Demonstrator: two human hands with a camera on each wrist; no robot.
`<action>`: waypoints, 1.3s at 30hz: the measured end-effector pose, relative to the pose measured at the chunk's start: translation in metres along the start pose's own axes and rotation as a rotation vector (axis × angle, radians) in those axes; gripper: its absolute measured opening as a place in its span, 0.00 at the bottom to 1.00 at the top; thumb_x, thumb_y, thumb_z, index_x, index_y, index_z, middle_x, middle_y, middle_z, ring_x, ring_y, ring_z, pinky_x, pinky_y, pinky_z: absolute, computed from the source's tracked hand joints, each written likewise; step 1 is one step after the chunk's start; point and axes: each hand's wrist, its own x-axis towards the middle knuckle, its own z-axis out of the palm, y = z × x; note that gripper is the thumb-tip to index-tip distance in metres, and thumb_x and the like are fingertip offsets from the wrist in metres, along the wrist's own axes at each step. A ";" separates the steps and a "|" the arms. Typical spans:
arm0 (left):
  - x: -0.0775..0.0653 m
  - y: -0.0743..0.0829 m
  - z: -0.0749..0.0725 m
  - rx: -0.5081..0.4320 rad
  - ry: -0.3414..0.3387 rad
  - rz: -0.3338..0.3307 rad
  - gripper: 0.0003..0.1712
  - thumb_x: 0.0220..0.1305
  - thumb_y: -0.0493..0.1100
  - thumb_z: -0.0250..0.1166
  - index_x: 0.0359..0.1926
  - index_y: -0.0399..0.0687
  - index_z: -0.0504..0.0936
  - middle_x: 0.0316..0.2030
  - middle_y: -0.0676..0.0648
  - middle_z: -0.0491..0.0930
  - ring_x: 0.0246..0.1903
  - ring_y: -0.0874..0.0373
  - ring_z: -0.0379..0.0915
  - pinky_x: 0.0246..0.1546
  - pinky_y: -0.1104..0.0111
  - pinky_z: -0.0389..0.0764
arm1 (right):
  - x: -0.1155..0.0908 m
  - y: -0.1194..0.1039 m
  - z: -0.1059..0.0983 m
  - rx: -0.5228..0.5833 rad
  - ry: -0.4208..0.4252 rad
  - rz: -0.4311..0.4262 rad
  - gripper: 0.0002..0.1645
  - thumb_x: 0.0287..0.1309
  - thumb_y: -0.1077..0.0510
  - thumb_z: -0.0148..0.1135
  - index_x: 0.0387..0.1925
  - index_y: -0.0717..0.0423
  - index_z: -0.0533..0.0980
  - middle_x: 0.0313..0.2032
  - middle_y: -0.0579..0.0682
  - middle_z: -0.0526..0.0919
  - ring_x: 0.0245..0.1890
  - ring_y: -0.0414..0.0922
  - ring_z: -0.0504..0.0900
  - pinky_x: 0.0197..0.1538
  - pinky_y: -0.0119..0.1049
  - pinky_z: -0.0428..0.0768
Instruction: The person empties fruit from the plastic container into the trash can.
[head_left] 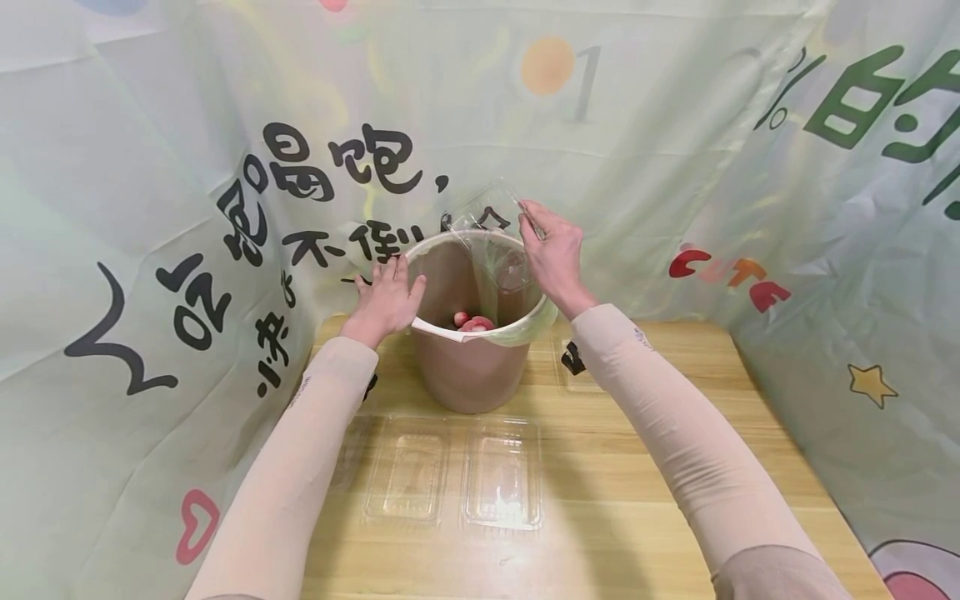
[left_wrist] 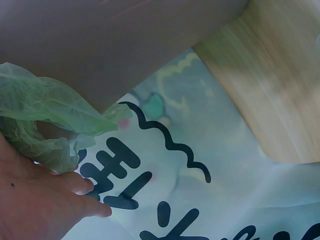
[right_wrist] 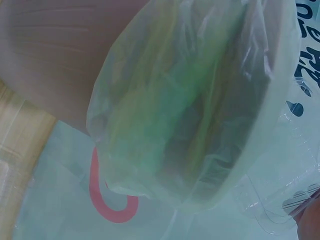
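Note:
A brown bucket [head_left: 468, 371] stands upright at the back of the table, with a pale green plastic bag [right_wrist: 150, 120] folded over its rim. Several small pinkish-red round pieces [head_left: 474, 323] lie inside. My right hand [head_left: 555, 254] pinches the edge of a clear plastic box [head_left: 487, 208], tilted over the bucket's mouth; a dim reddish round shape shows near its lower part. On the left rim rests my left hand [head_left: 386, 304], fingers extended. In the left wrist view that hand [left_wrist: 45, 200] lies beside the crumpled bag [left_wrist: 55, 105]; part of it is out of frame.
Two clear plastic trays [head_left: 408, 475] lie in front of the bucket on the wooden table [head_left: 592, 533]. Another clear tray [head_left: 577, 379] with a black thing sits to the right, partly behind the right sleeve [head_left: 667, 433]. Printed cloth [head_left: 765, 208] hangs around the table.

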 end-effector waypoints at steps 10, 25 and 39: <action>0.001 -0.001 0.001 0.008 0.011 0.004 0.46 0.82 0.65 0.27 0.84 0.36 0.43 0.84 0.32 0.43 0.82 0.27 0.34 0.76 0.27 0.36 | 0.003 -0.004 -0.004 0.054 0.023 0.064 0.16 0.70 0.63 0.64 0.57 0.57 0.86 0.58 0.58 0.86 0.59 0.54 0.88 0.63 0.42 0.84; -0.002 0.000 -0.001 -0.008 0.008 0.000 0.46 0.82 0.65 0.30 0.84 0.36 0.43 0.84 0.32 0.44 0.83 0.28 0.33 0.76 0.27 0.35 | 0.006 0.000 -0.014 0.107 0.057 0.120 0.16 0.71 0.62 0.64 0.57 0.57 0.86 0.53 0.59 0.89 0.44 0.52 0.92 0.53 0.33 0.87; -0.002 0.001 -0.001 -0.009 0.010 0.002 0.46 0.82 0.64 0.29 0.84 0.36 0.44 0.84 0.32 0.44 0.82 0.28 0.33 0.76 0.26 0.35 | 0.004 0.008 -0.028 0.162 0.074 0.166 0.17 0.72 0.61 0.62 0.58 0.57 0.85 0.50 0.59 0.91 0.30 0.31 0.81 0.33 0.17 0.78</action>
